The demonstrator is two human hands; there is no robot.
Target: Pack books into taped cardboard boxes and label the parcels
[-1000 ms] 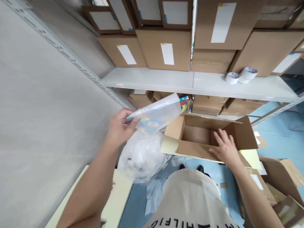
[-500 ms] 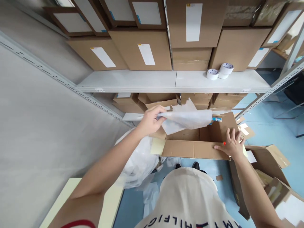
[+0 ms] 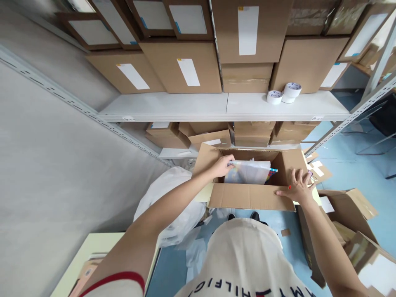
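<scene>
In front of my body an open cardboard box point(image 3: 233, 196) has its flaps folded outward. My left hand point(image 3: 222, 167) pinches the left end of a flat item in translucent white wrapping point(image 3: 247, 172). A blue and red printed corner point(image 3: 272, 174) sticks out at the wrapping's right end. The wrapped item is inside the box mouth; its lower edge is hidden behind the front wall. At the box's front right corner, my right hand point(image 3: 300, 186) lies on the flaps, fingers spread.
Beyond the box, a metal shelf point(image 3: 173, 105) bears stacked cartons point(image 3: 201, 74) and white tape rolls point(image 3: 274, 97). A white plastic bag point(image 3: 173, 210) bulges at the left, above a pale yellow board point(image 3: 83, 251). Opened cartons point(image 3: 349, 210) stand on the floor at right.
My left hand has moved right and down, bringing the wrapped item from above the box into its mouth. The loose wrapping now lies flatter. My right hand stays on the corner.
</scene>
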